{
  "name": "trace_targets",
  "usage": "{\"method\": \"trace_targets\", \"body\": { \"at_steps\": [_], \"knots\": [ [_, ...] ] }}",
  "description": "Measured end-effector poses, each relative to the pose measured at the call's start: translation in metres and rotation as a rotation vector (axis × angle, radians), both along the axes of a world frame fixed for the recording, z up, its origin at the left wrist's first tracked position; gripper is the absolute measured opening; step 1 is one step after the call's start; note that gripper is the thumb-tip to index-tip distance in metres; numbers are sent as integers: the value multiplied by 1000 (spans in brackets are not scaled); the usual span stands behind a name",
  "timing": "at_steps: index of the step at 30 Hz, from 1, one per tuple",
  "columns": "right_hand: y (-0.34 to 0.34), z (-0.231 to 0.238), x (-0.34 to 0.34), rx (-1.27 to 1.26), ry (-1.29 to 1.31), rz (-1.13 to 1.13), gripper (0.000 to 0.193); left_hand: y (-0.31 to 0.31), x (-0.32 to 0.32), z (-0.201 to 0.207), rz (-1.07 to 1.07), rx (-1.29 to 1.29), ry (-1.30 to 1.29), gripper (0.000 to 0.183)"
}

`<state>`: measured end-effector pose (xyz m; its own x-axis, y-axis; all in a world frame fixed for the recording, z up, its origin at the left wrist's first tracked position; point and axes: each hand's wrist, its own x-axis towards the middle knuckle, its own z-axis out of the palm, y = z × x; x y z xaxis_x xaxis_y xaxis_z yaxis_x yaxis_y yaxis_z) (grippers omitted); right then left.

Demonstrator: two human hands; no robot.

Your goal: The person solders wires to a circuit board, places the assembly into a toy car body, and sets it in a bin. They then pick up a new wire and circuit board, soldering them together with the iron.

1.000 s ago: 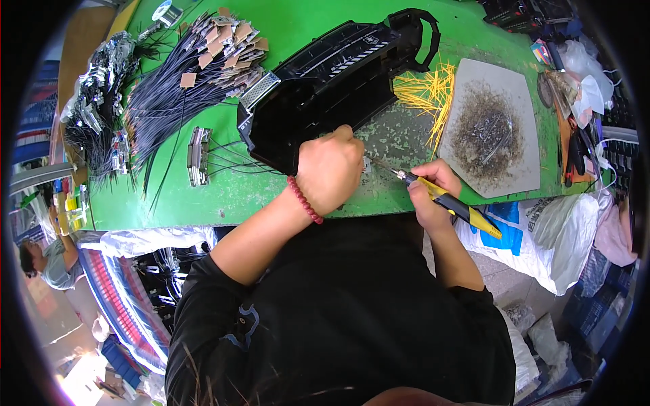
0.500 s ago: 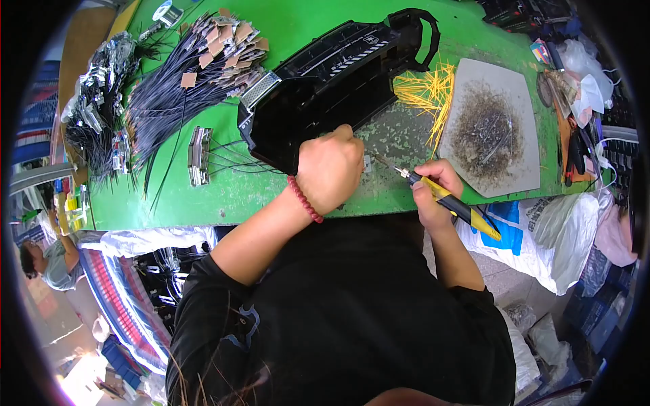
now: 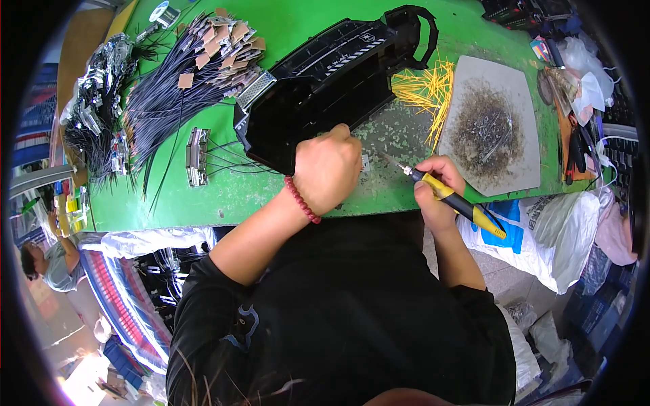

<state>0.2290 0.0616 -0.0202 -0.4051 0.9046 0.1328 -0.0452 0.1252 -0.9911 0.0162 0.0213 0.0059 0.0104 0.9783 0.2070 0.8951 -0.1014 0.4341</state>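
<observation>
My right hand grips a yellow and black soldering iron, its metal tip pointing left toward my other hand. That tip stands a short way off a small silvery piece beside my left fist. Closed, with its back turned up, my left hand rests at the near edge of a black plastic shell; what its fingers hold is hidden. The shell lies tilted on the green table and has a loop-shaped part at its far right end. A red bead bracelet circles my left wrist.
Left of the shell lie a bundle of black wires, a stack of metal-edged parts and a solder spool. Yellow wires lie beside a scorched grey board. Pliers rest at right. A person is at far left.
My right hand has drawn the soldering iron slightly right, away from the silvery piece. My left hand and the black shell have shifted very slightly left.
</observation>
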Motion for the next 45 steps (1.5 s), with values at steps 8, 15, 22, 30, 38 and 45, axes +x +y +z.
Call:
{"method": "trace_targets", "body": {
  "at_steps": [8,15,22,30,38,45],
  "knots": [
    [-9,-8,1,79,-39,-27,23,-4,6,-4,45,64,9,12],
    [-7,-8,-3,235,-86,-30,22,-3,7,-6,45,87,-7,12],
    [-6,-6,-6,244,-129,-10,18,-3,7,-6,44,111,-14,13],
    [-5,-10,-6,256,-40,-13,20,-2,6,-6,35,121,-32,13],
    [-6,-9,-4,217,-70,20,20,-3,6,-6,40,108,-23,13],
    [-7,-12,-2,225,-41,-11,23,-2,6,-6,33,105,-24,13]
  ]
}}
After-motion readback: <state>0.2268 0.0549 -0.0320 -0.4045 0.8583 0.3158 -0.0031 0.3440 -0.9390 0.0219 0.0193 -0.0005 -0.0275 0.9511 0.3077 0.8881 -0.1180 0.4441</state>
